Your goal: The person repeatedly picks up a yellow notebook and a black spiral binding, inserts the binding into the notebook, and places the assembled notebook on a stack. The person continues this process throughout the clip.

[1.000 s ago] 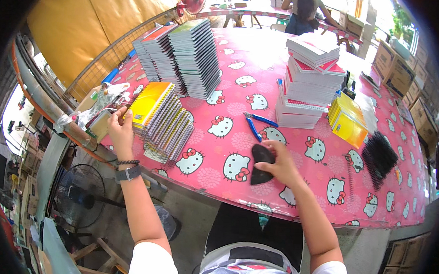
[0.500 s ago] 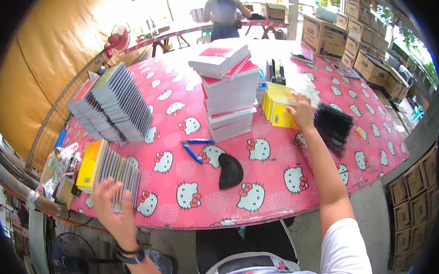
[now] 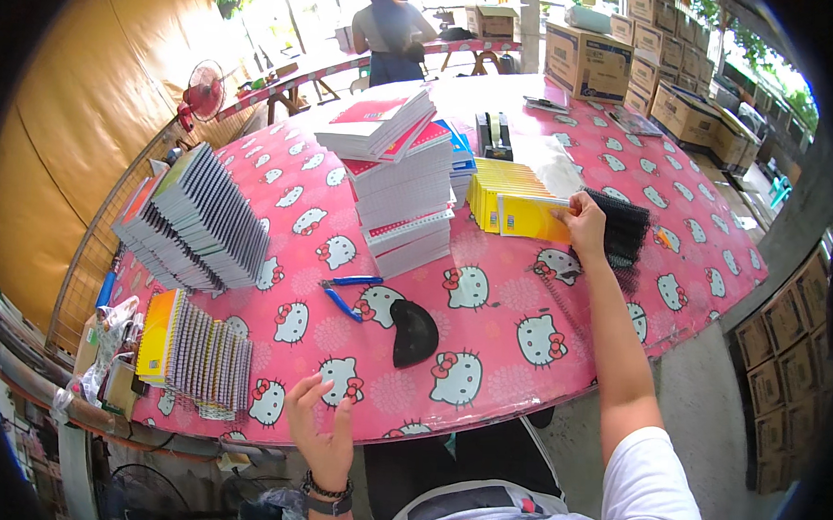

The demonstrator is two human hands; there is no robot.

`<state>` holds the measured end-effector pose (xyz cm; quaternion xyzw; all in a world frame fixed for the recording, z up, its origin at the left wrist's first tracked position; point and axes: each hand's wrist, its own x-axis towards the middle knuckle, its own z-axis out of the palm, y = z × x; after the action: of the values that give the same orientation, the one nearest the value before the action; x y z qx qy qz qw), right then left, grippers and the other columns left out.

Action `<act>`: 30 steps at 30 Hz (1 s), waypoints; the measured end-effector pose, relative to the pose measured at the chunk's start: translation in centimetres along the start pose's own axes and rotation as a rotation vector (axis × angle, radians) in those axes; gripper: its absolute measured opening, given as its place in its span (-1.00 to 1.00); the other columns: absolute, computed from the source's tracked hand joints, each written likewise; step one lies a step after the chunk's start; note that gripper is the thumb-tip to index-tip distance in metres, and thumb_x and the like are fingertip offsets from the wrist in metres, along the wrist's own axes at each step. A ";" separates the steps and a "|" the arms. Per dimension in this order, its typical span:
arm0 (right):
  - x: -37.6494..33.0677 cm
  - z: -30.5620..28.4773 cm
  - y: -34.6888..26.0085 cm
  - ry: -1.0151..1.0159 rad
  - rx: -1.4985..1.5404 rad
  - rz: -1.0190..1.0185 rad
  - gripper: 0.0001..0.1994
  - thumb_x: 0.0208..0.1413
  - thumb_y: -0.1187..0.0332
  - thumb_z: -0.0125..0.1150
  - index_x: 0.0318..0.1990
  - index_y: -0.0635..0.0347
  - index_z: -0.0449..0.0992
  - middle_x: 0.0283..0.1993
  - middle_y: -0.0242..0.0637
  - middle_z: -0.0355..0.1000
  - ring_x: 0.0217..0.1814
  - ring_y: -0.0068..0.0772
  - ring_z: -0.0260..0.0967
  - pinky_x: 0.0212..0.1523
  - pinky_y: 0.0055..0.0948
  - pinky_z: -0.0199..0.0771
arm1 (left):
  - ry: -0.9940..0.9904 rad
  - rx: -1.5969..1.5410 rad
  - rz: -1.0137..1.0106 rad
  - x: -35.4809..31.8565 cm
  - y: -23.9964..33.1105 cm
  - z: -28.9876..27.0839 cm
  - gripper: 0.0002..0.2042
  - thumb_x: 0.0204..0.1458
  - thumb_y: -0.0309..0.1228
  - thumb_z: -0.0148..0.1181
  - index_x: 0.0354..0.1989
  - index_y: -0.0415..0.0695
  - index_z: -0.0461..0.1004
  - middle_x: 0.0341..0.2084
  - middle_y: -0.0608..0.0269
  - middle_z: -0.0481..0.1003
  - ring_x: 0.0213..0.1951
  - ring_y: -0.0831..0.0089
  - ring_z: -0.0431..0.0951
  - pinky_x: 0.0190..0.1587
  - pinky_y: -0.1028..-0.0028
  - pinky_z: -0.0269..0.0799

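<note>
My right hand [image 3: 585, 226] pinches the right edge of a yellow notebook [image 3: 534, 218] at the front of a fanned row of yellow notebooks [image 3: 505, 180]. Just beyond its fingers lies a pile of black spiral binding coils [image 3: 622, 224]. My left hand [image 3: 322, 431] is in the air over the table's near edge, fingers apart, holding nothing. Left of it stands a row of spiral-bound notebooks [image 3: 190, 348] with a yellow cover at its end. Blue-handled pliers [image 3: 345, 294] and a black curved piece [image 3: 415, 334] lie between my hands.
A tall stack of unbound notebooks [image 3: 402, 199] rises mid-table, blue ones [image 3: 462, 164] behind it. More spiral-bound notebooks [image 3: 200, 223] stand at the left. A tape dispenser [image 3: 493, 136] and cardboard box [image 3: 588, 63] are farther back. Another person [image 3: 385, 31] stands beyond the table.
My left hand has moved right, away from the spiral-bound notebooks. My right hand has gone from resting over the yellow notebooks to pinching the front one's edge. The view has shifted slightly.
</note>
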<state>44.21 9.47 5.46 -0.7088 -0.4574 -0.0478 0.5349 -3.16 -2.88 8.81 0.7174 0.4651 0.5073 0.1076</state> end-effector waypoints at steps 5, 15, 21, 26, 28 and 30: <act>-7.2 -3.6 -10.1 -0.179 0.260 -0.112 -0.80 -0.11 0.49 0.35 -0.42 0.25 0.39 -0.57 -0.51 0.22 -0.52 -0.71 0.12 -0.50 -0.61 0.21 | -0.069 -0.297 -0.142 0.8 0.5 3.5 -0.45 -0.11 -0.48 0.33 0.11 -0.16 0.28 0.04 0.14 0.34 0.10 0.29 0.33 0.16 0.30 0.18; -22.9 0.9 -15.8 -0.550 0.829 0.193 -0.80 0.05 0.41 0.30 -0.27 0.26 0.39 -0.36 -0.34 0.40 -0.30 -0.58 0.37 -0.27 -0.54 0.40 | -0.261 -0.714 -0.407 -2.1 -4.4 6.8 -0.69 0.08 -0.53 0.15 0.00 -0.19 0.32 -0.20 0.31 0.39 -0.09 0.54 0.37 0.04 0.52 0.25; -23.2 2.5 -17.8 -0.489 0.842 0.258 -0.81 0.13 0.38 0.21 -0.17 0.24 0.39 -0.31 -0.37 0.37 -0.25 -0.62 0.31 -0.22 -0.58 0.35 | -0.170 -0.693 -0.400 -2.2 -1.2 7.2 -0.59 0.11 -0.42 0.17 0.10 -0.17 0.22 -0.15 0.28 0.34 -0.08 0.50 0.32 0.08 0.43 0.24; -23.2 3.3 -16.7 -0.525 0.811 0.185 -0.82 0.17 0.38 0.16 -0.14 0.26 0.39 -0.30 -0.40 0.35 -0.24 -0.65 0.29 -0.26 -0.60 0.36 | 0.026 -0.018 -0.032 -1.8 0.7 7.2 -0.45 0.06 -0.45 0.18 0.24 -0.15 0.16 -0.04 0.15 0.36 -0.03 0.33 0.37 0.18 0.26 0.15; -23.0 3.3 -17.1 -0.558 0.813 0.184 -0.83 0.18 0.37 0.14 -0.15 0.25 0.40 -0.30 -0.40 0.37 -0.26 -0.65 0.31 -0.29 -0.59 0.37 | -0.012 0.217 0.204 -1.6 1.8 7.5 -0.48 0.03 -0.50 0.17 0.22 -0.11 0.24 -0.06 0.16 0.40 -0.06 0.31 0.41 0.18 0.22 0.14; -22.3 2.6 -16.7 -0.575 0.775 0.213 -0.82 0.17 0.34 0.15 -0.18 0.26 0.43 -0.36 -0.32 0.42 -0.30 -0.57 0.38 -0.31 -0.51 0.40 | -0.215 0.207 0.357 -1.2 1.7 8.5 -0.52 -0.01 -0.55 0.15 0.16 -0.05 0.36 -0.11 0.21 0.46 -0.12 0.31 0.44 0.15 0.23 0.16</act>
<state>18.61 -1.63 3.85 -0.4848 -0.4957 0.3784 0.6133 4.74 -2.05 5.15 0.8455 0.3662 0.3884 -0.0093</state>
